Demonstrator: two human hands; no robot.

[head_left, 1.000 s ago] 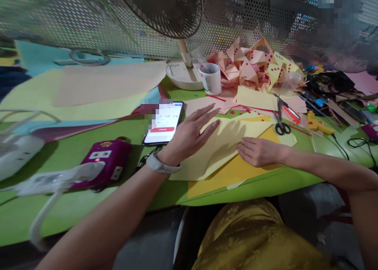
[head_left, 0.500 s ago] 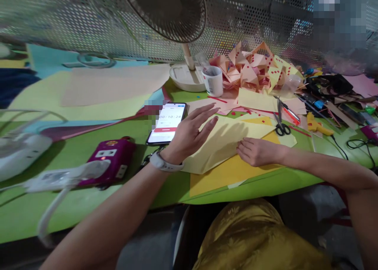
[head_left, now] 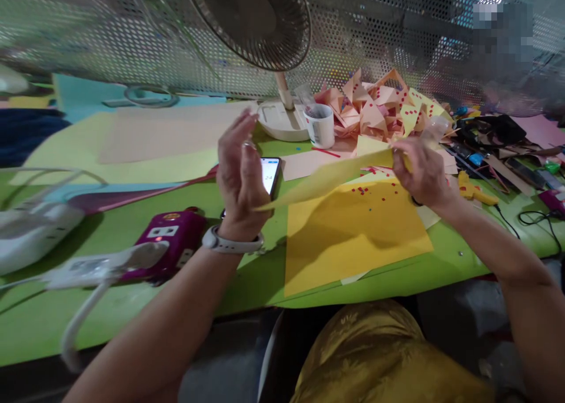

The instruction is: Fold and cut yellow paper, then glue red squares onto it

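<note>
With my right hand (head_left: pixel 421 170) pinching the pale yellow sheet (head_left: pixel 330 176) above the deeper yellow paper (head_left: pixel 348 244), my left hand (head_left: pixel 241 176) unclosed at its other end, I judge this holding-up step needs steady support.

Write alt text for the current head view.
The right hand pinches a pale yellow sheet above a deeper yellow sheet on a green table; the open left hand is at its other end, contact unclear. A white cup and fan stand beyond.
</note>
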